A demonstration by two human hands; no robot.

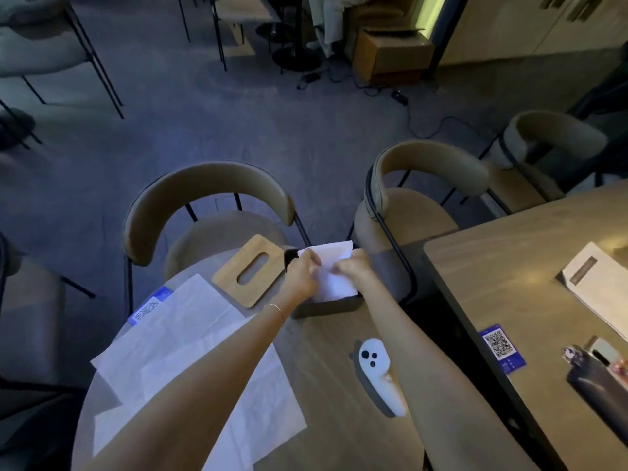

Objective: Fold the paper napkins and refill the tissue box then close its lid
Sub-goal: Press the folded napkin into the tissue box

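Note:
A dark tissue box (326, 306) stands open at the far edge of the round table. A folded white napkin (331, 258) sits in it, its far end sticking up above the rim. My left hand (300, 275) pinches the napkin's left side and my right hand (353, 268) holds its right side, both over the box. The wooden lid (249, 270), with an oval slot, lies flat on the table just left of the box. Several unfolded white napkins (190, 341) lie spread on the table under my left forearm.
A white hand controller (377, 372) lies on the round table (326, 402) right of my arms. A blue QR card (149, 305) peeks out from under the napkins. Two padded chairs (204, 198) stand beyond the table. A second table (509, 266) at right carries papers, a QR card and a dark bottle.

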